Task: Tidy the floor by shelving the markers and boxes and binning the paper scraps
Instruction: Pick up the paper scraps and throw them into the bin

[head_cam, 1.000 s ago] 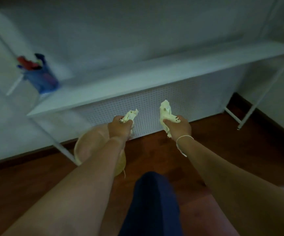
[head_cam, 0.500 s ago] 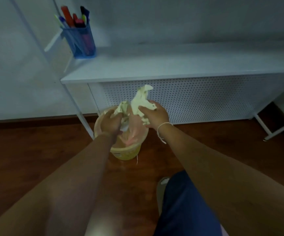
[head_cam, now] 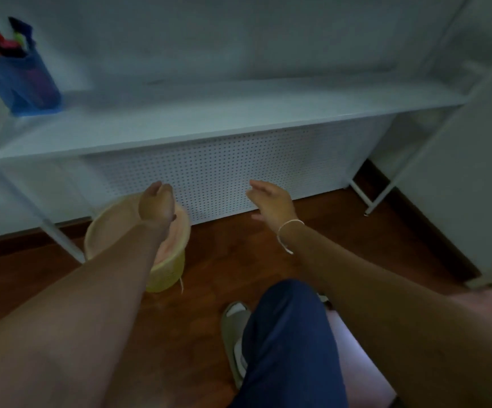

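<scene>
Hands: two, my left hand (head_cam: 156,203) loosely curled, holding nothing; my right hand (head_cam: 271,201) spread, empty.
Bin: one yellow bin (head_cam: 165,272), directly under my left hand.
Markers: several, blurred, in one blue cup (head_cam: 23,83) up-left of my left hand, on the shelf (head_cam: 209,119).

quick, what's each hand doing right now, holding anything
Left hand: fingers loosely curled, holding nothing, above the round yellow plastic bin.
Right hand: open, fingers spread, empty, to the right of the bin.

A home room: dark wood floor (head_cam: 238,260), white metal shelf (head_cam: 209,119), blue marker cup (head_cam: 23,81), yellow bin (head_cam: 165,275).
</scene>
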A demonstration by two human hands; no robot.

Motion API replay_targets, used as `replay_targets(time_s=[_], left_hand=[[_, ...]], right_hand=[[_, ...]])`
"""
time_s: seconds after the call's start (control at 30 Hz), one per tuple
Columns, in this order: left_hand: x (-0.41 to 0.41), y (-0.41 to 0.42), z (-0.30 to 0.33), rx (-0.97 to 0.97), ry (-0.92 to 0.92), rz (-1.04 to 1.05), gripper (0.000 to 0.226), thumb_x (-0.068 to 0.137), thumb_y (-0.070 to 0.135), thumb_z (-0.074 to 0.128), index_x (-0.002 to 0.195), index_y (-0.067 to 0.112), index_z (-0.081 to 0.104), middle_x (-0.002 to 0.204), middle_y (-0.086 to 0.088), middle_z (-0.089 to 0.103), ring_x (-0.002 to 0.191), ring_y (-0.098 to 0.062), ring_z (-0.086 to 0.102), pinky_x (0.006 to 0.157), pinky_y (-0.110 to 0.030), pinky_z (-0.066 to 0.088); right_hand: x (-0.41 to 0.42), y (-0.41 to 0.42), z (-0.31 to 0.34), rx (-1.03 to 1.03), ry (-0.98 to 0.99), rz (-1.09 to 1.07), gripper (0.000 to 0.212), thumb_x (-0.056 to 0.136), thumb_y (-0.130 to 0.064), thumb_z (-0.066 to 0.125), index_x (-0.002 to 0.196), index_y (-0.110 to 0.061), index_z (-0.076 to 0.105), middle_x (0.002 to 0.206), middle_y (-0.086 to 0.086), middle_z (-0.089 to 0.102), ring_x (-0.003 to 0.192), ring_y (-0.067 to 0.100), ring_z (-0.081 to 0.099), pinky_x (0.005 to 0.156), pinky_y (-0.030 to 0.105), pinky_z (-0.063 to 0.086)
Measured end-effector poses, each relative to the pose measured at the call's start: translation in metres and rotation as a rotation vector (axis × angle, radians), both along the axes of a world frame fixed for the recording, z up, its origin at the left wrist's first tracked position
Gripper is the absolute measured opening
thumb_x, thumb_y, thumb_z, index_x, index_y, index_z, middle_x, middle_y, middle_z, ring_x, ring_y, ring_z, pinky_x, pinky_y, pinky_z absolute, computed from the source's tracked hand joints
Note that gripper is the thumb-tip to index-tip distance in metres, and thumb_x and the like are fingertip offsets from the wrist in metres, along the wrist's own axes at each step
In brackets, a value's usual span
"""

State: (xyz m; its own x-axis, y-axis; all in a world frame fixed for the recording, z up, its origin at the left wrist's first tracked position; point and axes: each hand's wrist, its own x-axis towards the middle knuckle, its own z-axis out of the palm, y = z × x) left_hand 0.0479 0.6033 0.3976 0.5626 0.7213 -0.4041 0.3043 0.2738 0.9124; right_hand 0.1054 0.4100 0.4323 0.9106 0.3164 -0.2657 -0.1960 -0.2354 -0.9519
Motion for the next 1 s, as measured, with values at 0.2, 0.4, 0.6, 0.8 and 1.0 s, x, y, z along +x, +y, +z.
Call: replay_targets(time_s=[0.2,0.4,0.6,0.8,1.0], left_hand=[[0.046,-0.113,0.031,0.109,-0.041,-0.313,0.05,0.095,0.029,0.044,0.144,0.021,0.037,0.112,0.001,0.048,0.082,-0.01,0.049,0.084,-0.031,0.044],[0.07,-0.248,0.046,0.167,-0.02,-0.621,0.047,0.094,0.031,0.043,0.139,0.018,0.044,0.14,-0.004,0.046,0.112,-0.02,0.05,0.092,-0.035,0.047],[0.071,-0.34,0.024,0.206,0.069,-0.892,0.046,0.095,0.029,0.044,0.14,0.023,0.042,0.135,-0.002,0.05,0.104,-0.016,0.05,0.09,-0.035,0.048],[0.078,-0.38,-0.059,0.17,0.257,-0.986,0.044,0.095,0.026,0.046,0.139,0.022,0.043,0.094,0.008,0.056,0.079,-0.006,0.051,0.093,-0.038,0.048],[0.083,-0.391,-0.15,0.231,0.419,-1.05,0.043,0.095,0.024,0.046,0.138,0.019,0.045,0.126,-0.004,0.054,0.1,-0.013,0.049,0.099,-0.04,0.046]], right_hand=[[0.015,-0.148,0.016,-0.108,-0.068,-0.271,0.037,0.088,-0.023,0.06,0.124,-0.017,0.058,0.115,-0.004,0.056,0.104,0.011,0.053,0.099,0.04,0.048],[-0.004,-0.297,0.012,-0.208,-0.084,-0.529,0.03,0.084,-0.028,0.064,0.112,-0.021,0.065,0.1,-0.003,0.063,0.085,0.007,0.059,0.07,0.017,0.051],[-0.021,-0.382,-0.031,-0.229,0.028,-0.654,0.031,0.085,-0.026,0.062,0.115,-0.016,0.063,0.104,0.001,0.064,0.091,0.015,0.06,0.081,0.03,0.054],[-0.017,-0.408,-0.126,-0.254,0.196,-0.674,0.033,0.085,-0.023,0.062,0.116,-0.014,0.062,0.107,0.005,0.064,0.089,0.02,0.06,0.073,0.029,0.051],[-0.013,-0.42,-0.216,-0.321,0.35,-0.644,0.035,0.08,-0.023,0.066,0.115,-0.015,0.066,0.117,0.01,0.066,0.107,0.023,0.061,0.086,0.024,0.043]])
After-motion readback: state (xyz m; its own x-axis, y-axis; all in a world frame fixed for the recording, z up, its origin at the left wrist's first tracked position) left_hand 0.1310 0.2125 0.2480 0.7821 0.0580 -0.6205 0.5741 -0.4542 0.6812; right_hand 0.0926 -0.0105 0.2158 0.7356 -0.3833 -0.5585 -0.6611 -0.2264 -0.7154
